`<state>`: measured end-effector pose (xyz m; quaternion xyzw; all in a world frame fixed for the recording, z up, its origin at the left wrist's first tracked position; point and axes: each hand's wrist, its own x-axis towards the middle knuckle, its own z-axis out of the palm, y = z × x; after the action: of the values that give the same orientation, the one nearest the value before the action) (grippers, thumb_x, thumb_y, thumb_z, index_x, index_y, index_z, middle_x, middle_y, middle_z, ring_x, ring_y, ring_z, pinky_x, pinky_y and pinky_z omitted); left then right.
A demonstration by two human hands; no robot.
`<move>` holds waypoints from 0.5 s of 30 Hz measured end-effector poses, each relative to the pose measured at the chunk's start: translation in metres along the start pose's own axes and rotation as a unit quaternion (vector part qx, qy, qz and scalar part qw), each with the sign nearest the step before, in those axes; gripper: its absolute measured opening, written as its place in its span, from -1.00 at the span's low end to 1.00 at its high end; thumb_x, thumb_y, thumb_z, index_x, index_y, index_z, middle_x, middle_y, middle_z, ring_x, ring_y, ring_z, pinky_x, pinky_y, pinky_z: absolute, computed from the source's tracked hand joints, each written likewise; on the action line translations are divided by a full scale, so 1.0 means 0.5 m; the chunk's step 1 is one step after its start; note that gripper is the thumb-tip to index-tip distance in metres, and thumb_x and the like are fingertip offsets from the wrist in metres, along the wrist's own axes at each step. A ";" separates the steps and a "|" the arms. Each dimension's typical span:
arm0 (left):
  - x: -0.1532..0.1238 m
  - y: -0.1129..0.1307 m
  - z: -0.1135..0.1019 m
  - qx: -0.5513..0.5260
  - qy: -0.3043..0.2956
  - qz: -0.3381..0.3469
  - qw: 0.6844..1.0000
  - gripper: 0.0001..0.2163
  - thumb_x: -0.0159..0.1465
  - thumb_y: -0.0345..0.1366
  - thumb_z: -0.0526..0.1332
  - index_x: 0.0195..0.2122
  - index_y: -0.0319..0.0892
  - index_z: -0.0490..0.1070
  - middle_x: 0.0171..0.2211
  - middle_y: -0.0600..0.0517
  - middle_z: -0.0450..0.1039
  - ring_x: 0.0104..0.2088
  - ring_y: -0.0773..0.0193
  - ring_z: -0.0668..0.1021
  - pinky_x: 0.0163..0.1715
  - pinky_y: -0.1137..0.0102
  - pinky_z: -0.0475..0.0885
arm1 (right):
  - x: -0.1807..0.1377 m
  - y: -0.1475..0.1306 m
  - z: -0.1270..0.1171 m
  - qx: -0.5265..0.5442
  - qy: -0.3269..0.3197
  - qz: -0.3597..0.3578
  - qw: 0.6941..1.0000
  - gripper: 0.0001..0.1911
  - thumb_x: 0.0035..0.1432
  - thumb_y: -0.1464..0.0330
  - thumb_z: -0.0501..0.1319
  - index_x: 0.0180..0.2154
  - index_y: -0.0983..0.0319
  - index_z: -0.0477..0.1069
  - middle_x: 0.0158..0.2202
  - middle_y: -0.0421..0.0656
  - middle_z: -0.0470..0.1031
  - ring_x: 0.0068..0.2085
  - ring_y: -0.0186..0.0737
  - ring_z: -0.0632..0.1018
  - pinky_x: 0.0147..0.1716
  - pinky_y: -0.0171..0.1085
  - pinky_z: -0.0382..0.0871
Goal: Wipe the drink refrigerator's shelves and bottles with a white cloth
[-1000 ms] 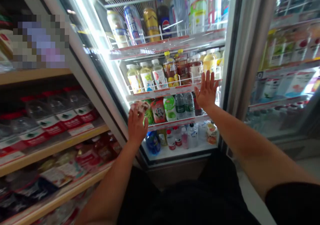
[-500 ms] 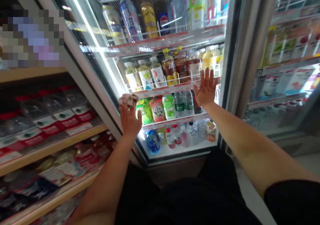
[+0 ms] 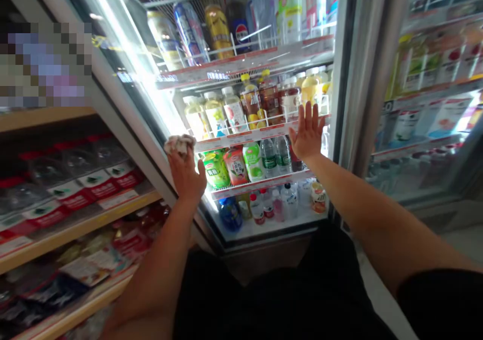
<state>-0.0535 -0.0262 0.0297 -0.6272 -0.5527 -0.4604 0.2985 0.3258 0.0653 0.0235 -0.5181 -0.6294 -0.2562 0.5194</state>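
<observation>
Head camera view: at far left, clear red-capped jars stand in a row above the edge of a wooden shelf, and beside it a metal frame slants down along a tall drinks cooler. Just right of that frame, the left hand is raised to the cooler's glass door, with a crumpled cloth bunched at its fingertips and its thumb held out to the side; how tightly it grips cannot be told. The cloth looks light, soft and limp, nothing that would break, and likely to slide or fold over on smooth glass, so it is best held through its thick middle with the fingers spread behind it. Next, behind the glass, come a green pack, a red pack and clear bottles on one shelf. Farther right, well apart from the left, the right hand is bare, fingers extended, palm seemingly flat against the door, below a yellow drink bottle. At far right, more bottles show behind neighbouring glass.
</observation>
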 end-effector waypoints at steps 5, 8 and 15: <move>0.006 0.007 0.003 -0.008 0.002 -0.023 1.000 -0.36 0.41 -0.05 0.08 0.42 -0.33 0.17 0.52 -0.30 -0.30 0.50 -0.31 -0.13 0.45 -0.19 -0.16 | 0.001 0.003 0.002 0.001 0.000 -0.004 1.000 -0.23 0.45 0.06 -0.23 0.52 0.26 -0.31 0.55 0.07 -0.17 0.54 0.15 -0.14 0.40 0.36 -0.19; -0.037 0.009 0.017 -0.015 -0.013 -0.014 1.000 -0.36 0.40 -0.01 0.08 0.40 -0.31 0.20 0.52 -0.31 -0.25 0.50 -0.31 -0.15 0.44 -0.21 -0.13 | 0.000 0.004 0.004 -0.004 0.001 -0.004 1.000 -0.23 0.45 0.06 -0.23 0.52 0.24 -0.34 0.56 0.05 -0.18 0.54 0.15 -0.13 0.40 0.37 -0.17; 0.016 -0.007 0.012 -0.004 0.012 0.014 1.000 -0.36 0.43 -0.02 0.05 0.42 -0.31 0.19 0.53 -0.26 -0.30 0.50 -0.26 -0.16 0.46 -0.15 -0.15 | -0.002 0.007 0.007 -0.013 0.010 -0.013 1.000 -0.23 0.46 0.06 -0.25 0.52 0.24 -0.38 0.56 0.06 -0.20 0.54 0.17 -0.14 0.39 0.38 -0.16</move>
<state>-0.0558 -0.0170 0.0341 -0.6306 -0.5386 -0.4658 0.3087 0.3274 0.0691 0.0207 -0.5142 -0.6273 -0.2759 0.5157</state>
